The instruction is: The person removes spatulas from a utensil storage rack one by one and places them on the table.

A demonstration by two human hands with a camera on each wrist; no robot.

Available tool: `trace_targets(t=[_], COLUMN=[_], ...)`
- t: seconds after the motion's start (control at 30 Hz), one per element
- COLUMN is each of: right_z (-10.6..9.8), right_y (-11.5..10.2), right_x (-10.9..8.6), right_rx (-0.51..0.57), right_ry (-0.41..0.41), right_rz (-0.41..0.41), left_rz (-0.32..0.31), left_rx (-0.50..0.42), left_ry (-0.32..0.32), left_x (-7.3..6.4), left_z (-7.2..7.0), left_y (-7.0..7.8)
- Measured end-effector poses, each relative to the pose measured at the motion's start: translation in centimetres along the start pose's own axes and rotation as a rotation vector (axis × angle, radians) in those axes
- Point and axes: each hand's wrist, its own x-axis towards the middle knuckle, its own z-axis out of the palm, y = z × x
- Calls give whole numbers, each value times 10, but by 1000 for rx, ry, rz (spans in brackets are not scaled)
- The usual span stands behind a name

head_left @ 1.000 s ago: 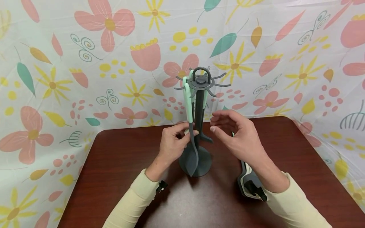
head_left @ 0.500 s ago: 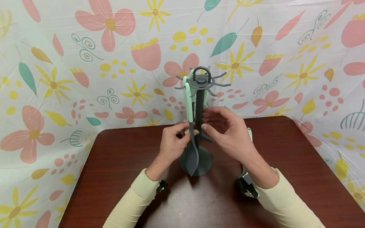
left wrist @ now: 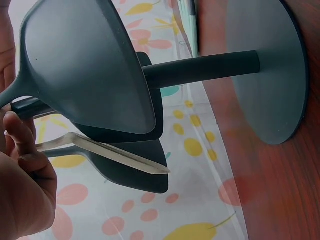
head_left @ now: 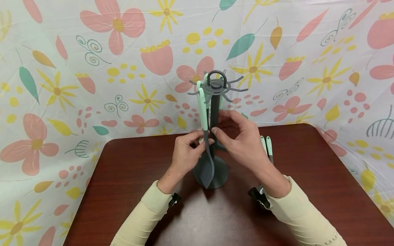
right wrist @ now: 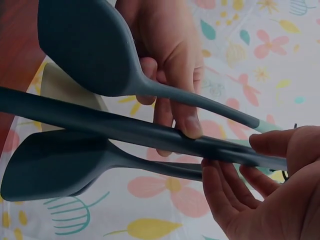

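Note:
A dark grey utensil stand [head_left: 216, 112] has a round base and a ring of hooks on top. From its left hooks hangs a grey turner [head_left: 208, 172] with a mint handle. Behind it in the right wrist view are a beige utensil [right wrist: 62, 85] and another dark turner [right wrist: 55, 162]. My left hand [head_left: 186, 150] reaches behind the front turner's shaft and grips the pole [right wrist: 130, 129] with thumb and fingers. Higher up, my right hand [head_left: 246, 138] holds the same pole, thumb in front and fingers curled behind it.
Mint-handled utensils [head_left: 269, 146] lie on the brown table [head_left: 129, 171] at the right, partly hidden by my right forearm. A flowered cloth [head_left: 123, 75] hangs behind the table. Several bare hooks [head_left: 237, 89] stick out at the stand's right side.
My right hand has moved left from beside the stand onto its pole, uncovering the mint handles on the table. My left hand has stayed where it was.

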Motion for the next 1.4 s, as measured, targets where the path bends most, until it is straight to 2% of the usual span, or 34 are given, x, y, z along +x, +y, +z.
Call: trace_targets(t=[0.4, 0.9, 1.2, 1.4], right_z=[10, 9, 10, 10], right_y=[1, 2, 1, 2], right_x=[3, 6, 7, 7], right_rx=[-56, -142, -158, -162], right_ry=[108, 97, 103, 106], right_rz=[-57, -96, -105, -106], left_rz=[-2, -30, -26, 27], left_rx=[-23, -55, -67, -40], left_ry=[-7, -14, -11, -15], left_x=[-1, 0, -4, -7], left_z=[-1, -1, -6, -11], left_y=[-1, 1, 3, 4])
